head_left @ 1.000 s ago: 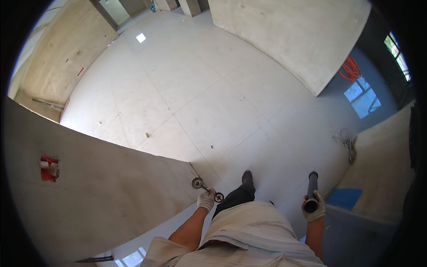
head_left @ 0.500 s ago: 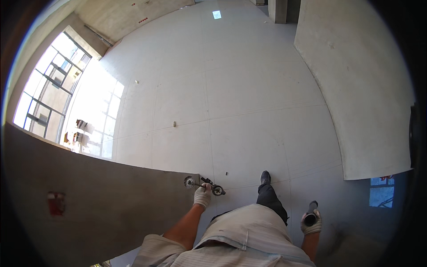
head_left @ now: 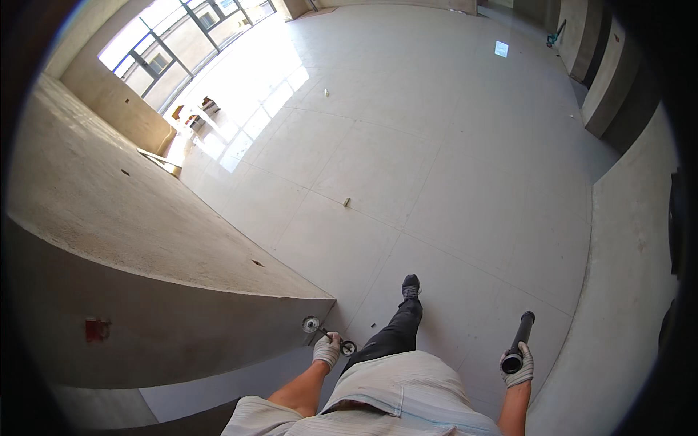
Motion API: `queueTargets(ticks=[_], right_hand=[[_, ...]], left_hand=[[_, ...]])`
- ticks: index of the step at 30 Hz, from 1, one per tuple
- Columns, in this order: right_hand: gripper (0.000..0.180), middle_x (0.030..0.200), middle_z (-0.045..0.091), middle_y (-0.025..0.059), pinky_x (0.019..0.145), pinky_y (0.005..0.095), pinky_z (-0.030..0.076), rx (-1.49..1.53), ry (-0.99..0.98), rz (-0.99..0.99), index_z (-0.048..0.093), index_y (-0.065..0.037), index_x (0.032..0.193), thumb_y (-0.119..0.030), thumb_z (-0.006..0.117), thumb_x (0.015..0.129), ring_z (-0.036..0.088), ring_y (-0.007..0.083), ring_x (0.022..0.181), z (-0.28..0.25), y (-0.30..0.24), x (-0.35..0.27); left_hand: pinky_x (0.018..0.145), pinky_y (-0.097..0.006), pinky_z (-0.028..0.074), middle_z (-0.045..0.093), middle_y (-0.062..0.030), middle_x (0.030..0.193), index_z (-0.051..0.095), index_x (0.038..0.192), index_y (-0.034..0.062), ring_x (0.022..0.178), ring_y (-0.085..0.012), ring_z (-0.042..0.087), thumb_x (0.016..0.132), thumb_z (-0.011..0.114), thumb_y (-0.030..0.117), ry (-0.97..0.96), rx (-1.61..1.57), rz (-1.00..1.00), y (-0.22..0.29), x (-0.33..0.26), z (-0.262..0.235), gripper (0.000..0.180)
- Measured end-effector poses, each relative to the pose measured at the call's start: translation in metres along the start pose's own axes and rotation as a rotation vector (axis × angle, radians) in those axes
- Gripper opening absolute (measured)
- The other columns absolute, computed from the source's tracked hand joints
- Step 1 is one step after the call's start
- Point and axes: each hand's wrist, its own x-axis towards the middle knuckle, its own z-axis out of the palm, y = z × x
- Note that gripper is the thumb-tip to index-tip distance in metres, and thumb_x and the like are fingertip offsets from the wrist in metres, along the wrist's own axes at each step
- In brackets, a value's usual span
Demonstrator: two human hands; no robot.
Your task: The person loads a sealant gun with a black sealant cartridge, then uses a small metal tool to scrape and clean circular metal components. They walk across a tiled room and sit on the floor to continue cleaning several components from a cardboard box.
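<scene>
Fingers of the gloved left hand (head_left: 326, 350), lower centre of the frame, are closed around a dark-stemmed fitting with two round ends (head_left: 311, 325); those of the gloved right hand (head_left: 523, 369), lower right, are curled around a black tube (head_left: 521, 337). Compared with half a second earlier, more of the tube's length shows, and the window (head_left: 174, 51) lies higher in the upper left, beyond the pale floor (head_left: 451, 189); both holds persist, suggesting carrying on foot.

Beige shirt (head_left: 429, 374), fine stripes, short left sleeve (head_left: 254, 417). Left hand (head_left: 327, 349), right hand (head_left: 518, 366): 2 off-white knit gloves (head_left: 324, 355), grey bands. Black trousers (head_left: 387, 330), 1 dark shoe (head_left: 411, 286), greyish upper.
</scene>
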Motion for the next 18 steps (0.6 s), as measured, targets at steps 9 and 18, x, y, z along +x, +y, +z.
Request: queueTargets(ticks=[9, 18], right_hand=[[0.029, 0.072, 0.064, 0.0035, 0.056, 0.0363, 0.059, -0.241, 0.100, 0.082, 0.061, -0.017, 0.091, -0.040, 0.077, 0.082, 0.065, 0.0221, 0.061, 0.217, -0.073, 0.104], [0.029, 0.069, 0.066, 0.0035, 0.064, 0.0435, 0.057, -0.763, -0.171, 0.132, 0.062, -0.020, 0.069, -0.038, 0.067, 0.091, 0.064, 0.0263, 0.067, 0.356, -0.118, 0.312]], left_hand=[[0.085, -0.042, 0.054, 0.076, -0.0143, 0.097, 0.076, 0.102, 0.0097, 0.093, -0.0301, 0.073, 0.104, 0.054, 0.043, 0.005, 0.031, -0.210, 0.098, 0.146, 0.037, 0.040], [0.075, -0.032, 0.050, 0.073, -0.0047, 0.089, 0.073, 0.103, 0.0064, 0.078, -0.0138, 0.060, 0.108, 0.058, 0.034, 0.302, -0.374, 0.023, 0.240, 0.339, 0.017, 0.032]])
